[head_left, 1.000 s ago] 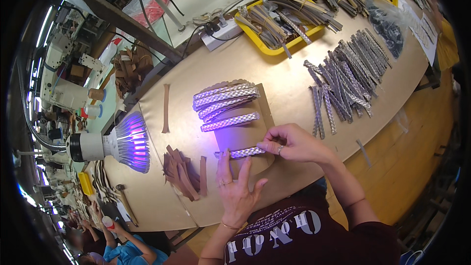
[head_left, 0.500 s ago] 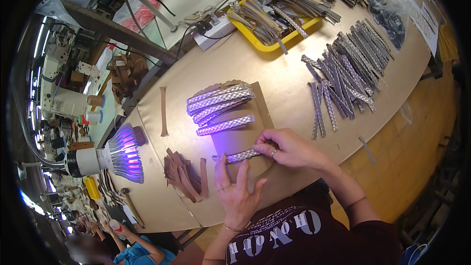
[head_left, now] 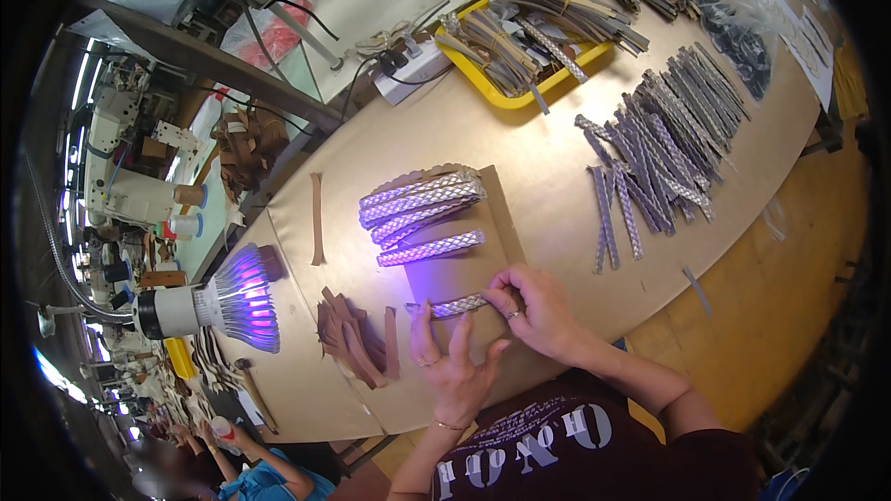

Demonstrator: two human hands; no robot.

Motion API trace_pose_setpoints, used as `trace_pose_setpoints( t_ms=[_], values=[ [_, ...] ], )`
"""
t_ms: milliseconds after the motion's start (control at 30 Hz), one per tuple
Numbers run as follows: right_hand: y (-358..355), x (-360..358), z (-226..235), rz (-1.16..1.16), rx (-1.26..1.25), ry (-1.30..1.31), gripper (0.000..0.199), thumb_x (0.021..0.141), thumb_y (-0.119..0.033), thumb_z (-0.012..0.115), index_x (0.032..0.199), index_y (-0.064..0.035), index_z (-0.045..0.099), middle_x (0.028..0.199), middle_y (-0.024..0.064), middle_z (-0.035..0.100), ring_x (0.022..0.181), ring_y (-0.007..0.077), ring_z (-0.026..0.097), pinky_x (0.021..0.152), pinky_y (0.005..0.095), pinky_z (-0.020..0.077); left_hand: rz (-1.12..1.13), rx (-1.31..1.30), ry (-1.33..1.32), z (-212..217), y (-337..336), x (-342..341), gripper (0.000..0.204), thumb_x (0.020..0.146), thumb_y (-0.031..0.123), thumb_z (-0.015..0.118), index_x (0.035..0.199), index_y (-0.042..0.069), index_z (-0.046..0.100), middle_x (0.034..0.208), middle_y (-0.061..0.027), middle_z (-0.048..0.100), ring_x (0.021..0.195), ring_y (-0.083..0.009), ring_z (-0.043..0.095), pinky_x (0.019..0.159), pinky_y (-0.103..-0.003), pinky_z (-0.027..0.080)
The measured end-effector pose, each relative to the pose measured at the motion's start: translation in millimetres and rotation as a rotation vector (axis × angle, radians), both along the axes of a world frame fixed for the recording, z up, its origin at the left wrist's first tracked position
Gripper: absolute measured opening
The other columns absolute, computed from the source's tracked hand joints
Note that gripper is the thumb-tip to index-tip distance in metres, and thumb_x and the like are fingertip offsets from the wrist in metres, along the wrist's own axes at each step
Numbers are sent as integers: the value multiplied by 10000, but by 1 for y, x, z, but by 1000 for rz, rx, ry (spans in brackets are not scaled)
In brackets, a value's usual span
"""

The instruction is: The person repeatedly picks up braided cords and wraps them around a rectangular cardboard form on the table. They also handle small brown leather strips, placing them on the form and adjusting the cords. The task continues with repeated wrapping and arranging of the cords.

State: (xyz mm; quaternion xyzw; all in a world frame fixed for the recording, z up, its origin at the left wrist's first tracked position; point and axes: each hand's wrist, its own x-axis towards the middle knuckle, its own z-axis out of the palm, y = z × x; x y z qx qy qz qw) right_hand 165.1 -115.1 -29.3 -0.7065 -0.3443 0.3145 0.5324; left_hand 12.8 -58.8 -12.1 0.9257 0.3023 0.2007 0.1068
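The right hand [head_left: 536, 314] has dipped at the wrist toward 6 o'clock, and there's its thumb and forefinger, pinched tight on the braided strip's [head_left: 455, 304] 3 o'clock end! The left hand [head_left: 452, 369], fingers spread wide, presses fingertips at the 9 o'clock end. That strip lies across the brown card [head_left: 447, 276], more braids [head_left: 430, 248] at 11 o'clock from it, lamp [head_left: 246, 303] glowing purple at 9.

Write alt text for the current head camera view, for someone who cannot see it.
A person's right hand pinches one end of a silvery braided strip; the left hand touches near its other end, over a brown board. More braided strips lie across it; a lamp glows purple at left, and a yellow tray heaped with strips sits behind.
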Motion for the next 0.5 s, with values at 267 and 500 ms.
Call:
trace_pose_setpoints(
  t_ms=[267,500],
  values=[
    [-10,21,22,127,384,-310,168,822,-162,741,843,-71,601,754,56,599,663,252,559,609,359,427,95,60,-317,45,-3,0,434,803,292,741,1171,115,593,1389,-226,412,1357,-418,333,1110,-561,193],
    [-9,33,56,300,365,-191,173,836,-154,742,847,-62,596,787,44,605,705,202,571,659,310,446,-10,-295,-66,91,20,7,154,806,146,752,948,132,693,882,-2,696,950,-192,619,1003,-425,245]
  ],
)
